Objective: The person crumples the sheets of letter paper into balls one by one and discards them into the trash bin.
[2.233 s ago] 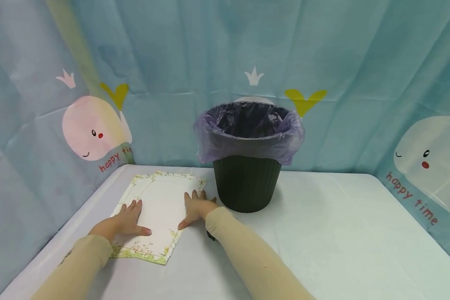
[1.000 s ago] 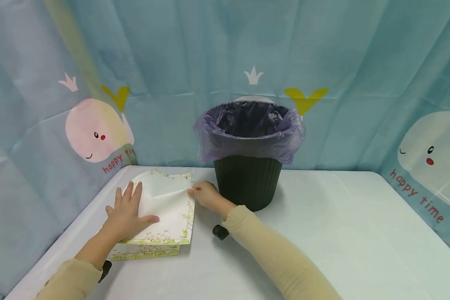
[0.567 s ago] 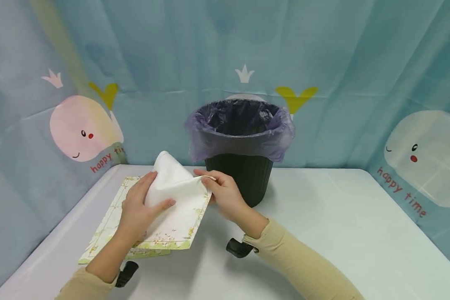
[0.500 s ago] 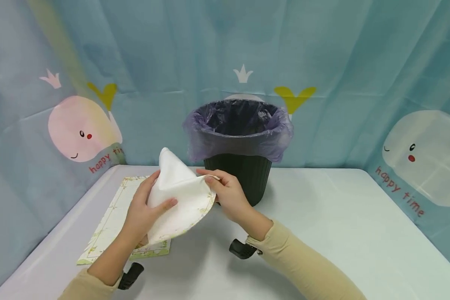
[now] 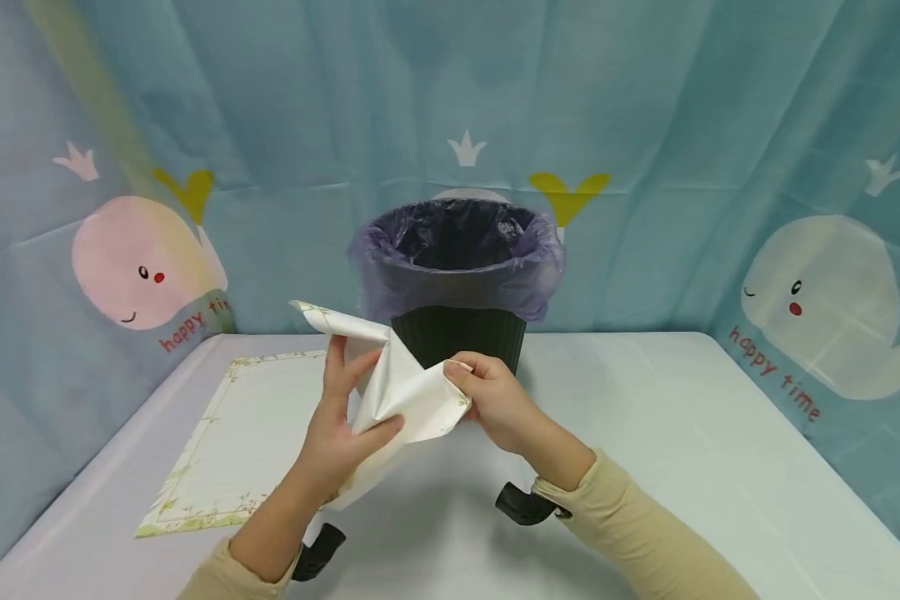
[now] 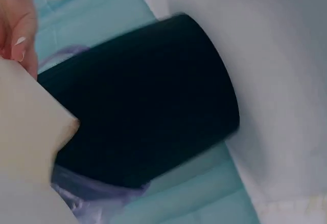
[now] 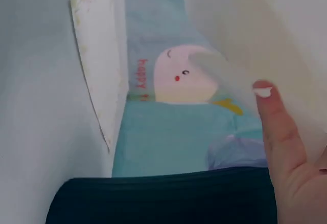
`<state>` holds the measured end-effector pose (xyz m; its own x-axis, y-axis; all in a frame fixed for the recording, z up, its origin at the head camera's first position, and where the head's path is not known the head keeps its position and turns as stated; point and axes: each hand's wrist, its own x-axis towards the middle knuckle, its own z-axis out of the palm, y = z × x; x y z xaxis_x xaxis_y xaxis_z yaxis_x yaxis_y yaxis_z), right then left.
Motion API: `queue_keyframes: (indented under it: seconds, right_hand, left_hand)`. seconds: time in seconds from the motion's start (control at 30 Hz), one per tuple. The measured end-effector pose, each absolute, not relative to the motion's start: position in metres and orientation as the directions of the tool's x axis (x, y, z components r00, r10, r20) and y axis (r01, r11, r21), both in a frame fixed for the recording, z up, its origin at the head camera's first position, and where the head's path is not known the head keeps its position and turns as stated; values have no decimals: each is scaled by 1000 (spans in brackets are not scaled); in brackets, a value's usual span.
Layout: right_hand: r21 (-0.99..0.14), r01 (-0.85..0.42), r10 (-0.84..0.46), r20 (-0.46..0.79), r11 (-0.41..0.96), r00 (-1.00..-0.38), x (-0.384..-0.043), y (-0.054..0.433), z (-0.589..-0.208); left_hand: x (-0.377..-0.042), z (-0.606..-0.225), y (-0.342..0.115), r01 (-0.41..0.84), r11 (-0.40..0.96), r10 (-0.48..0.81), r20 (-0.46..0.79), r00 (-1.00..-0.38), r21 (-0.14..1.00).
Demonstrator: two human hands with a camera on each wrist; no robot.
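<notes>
A white sheet of paper (image 5: 401, 387) with a printed leafy border is held up above the table, creased and bent. My left hand (image 5: 341, 437) holds its left side, thumb on the near face and fingers at the far edge. At the right, my right hand (image 5: 498, 404) pinches a corner between thumb and fingers. The right wrist view shows the paper (image 7: 240, 35) beside a stretched finger of that hand (image 7: 301, 183). Flat on the table at left lies more bordered paper (image 5: 247, 433), partly behind the left arm; whether it is one sheet or several I cannot tell.
Just behind the hands stands a dark ribbed trash bin (image 5: 461, 333) lined with a purple plastic bag (image 5: 457, 287). The white-covered table (image 5: 645, 433) runs along a blue printed curtain (image 5: 285, 100) at the back and sides. Black wrist devices (image 5: 525, 504) hang below both sleeves.
Both hands lay on the papers at first. The right hand took the top sheet's edge, then both lifted it to the right, off the stack. The sheet is now more crumpled.
</notes>
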<state>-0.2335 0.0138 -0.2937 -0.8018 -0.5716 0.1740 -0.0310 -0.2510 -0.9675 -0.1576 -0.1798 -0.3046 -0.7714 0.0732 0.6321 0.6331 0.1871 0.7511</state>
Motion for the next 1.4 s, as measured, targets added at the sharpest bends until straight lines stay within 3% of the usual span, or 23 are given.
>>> queue_keyframes:
  seconds: [0.17,0.33,0.43,0.53,0.77,0.9,0.97,1.07,1.17,1.27,1.33,1.4]
  right_hand:
    - [-977,-23,-574,143,-211,-807,-230,17,-295]
    - [-986,-91,-523,151,-140,-839,-227,19,-296]
    - [-977,-167,-557,213,-133,-803,-227,24,-298]
    - [-947,-251,-635,322,-203,-702,-230,32,-299]
    - [-872,-356,-815,458,-335,-355,-237,52,-294]
    - [-847,-446,-863,432,-287,-264,-237,62,-287]
    - [-841,-492,-874,396,-224,-280,-235,66,-283]
    - [-804,-586,-851,378,-106,-365,-228,67,-282]
    - [-725,-689,-783,437,-16,-443,-221,64,-287]
    - [-608,-794,-717,549,12,-431,-220,61,-294]
    - [-521,-853,-680,619,20,-394,-222,61,-296]
    - [-491,-871,-636,662,32,-397,-225,61,-297]
  left_hand:
    - [-164,-317,-173,691,-31,186,683,-706,722]
    - [-165,-325,-166,683,65,100,676,-730,727]
    - [-164,-322,-164,657,175,52,659,-750,733]
    - [-165,-313,-163,640,168,50,642,-765,750]
    - [-174,-303,-160,532,-29,180,528,-830,846]
    - [-176,-299,-157,454,-31,166,452,-876,891]
    - [-177,-297,-155,399,-29,155,399,-904,916]
    - [-179,-295,-152,328,3,117,326,-938,945]
    - [-182,-295,-148,293,15,83,291,-953,956]
    - [-186,-295,-147,292,-8,109,291,-950,956]
    - [-188,-293,-151,328,-14,182,325,-928,945]
    - [-189,-289,-157,349,-20,288,340,-895,937]
